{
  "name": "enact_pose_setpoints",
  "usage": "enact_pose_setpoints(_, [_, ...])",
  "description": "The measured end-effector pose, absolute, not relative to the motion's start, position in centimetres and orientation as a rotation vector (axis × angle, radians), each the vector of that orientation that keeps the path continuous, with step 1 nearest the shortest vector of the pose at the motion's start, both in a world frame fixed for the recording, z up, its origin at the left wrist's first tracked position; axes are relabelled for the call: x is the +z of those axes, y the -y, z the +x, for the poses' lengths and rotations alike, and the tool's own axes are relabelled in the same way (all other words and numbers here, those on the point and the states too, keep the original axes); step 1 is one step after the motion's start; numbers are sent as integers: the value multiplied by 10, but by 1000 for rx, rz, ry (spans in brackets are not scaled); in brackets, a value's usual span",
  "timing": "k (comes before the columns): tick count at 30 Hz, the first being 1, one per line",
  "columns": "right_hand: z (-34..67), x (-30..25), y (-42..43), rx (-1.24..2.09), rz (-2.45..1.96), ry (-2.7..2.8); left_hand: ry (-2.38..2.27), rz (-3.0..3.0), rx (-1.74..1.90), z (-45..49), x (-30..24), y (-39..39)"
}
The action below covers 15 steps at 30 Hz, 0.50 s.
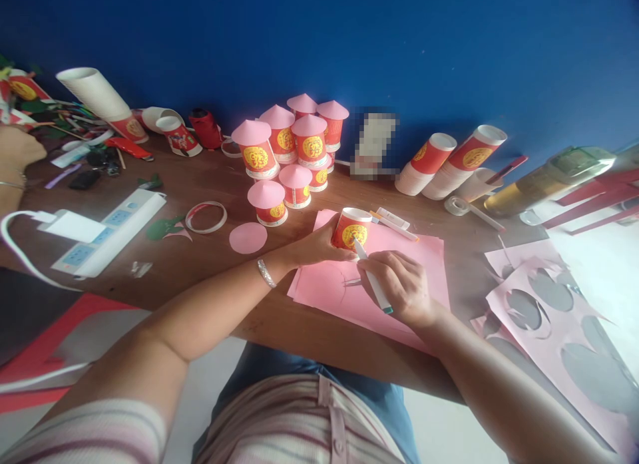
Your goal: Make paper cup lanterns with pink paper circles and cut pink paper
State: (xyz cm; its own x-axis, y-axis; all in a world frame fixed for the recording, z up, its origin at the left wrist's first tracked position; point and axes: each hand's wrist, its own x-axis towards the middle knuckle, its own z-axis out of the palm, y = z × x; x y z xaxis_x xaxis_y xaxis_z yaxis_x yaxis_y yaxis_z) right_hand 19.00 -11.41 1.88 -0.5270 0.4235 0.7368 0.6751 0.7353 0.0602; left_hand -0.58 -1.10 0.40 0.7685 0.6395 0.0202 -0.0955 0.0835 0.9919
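Note:
My left hand [319, 245] is closed around a red paper cup [351, 228] with a yellow emblem, which stands upside down on a sheet of pink paper [324, 287]. My right hand [402, 284] grips a white pen [372, 277] whose tip touches the cup's side near the paper. A curved pen line shows on the pink sheet just below the cup. A silver bracelet [266, 273] circles my left wrist.
A cluster of red cups with pink cone tops [294, 151] stands behind, with a pink paper disc [248, 237] beside it. Stacked cups [452, 161] lie at right, a power strip [107, 232] at left, cut-out pink sheets [554, 304] at right. Another person's hand [14, 161] shows far left.

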Motion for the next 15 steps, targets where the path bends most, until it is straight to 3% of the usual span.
enact_pose_setpoints(15, [187,22,116,-456,-745,2173,-440,1353,616,-5,-11,7])
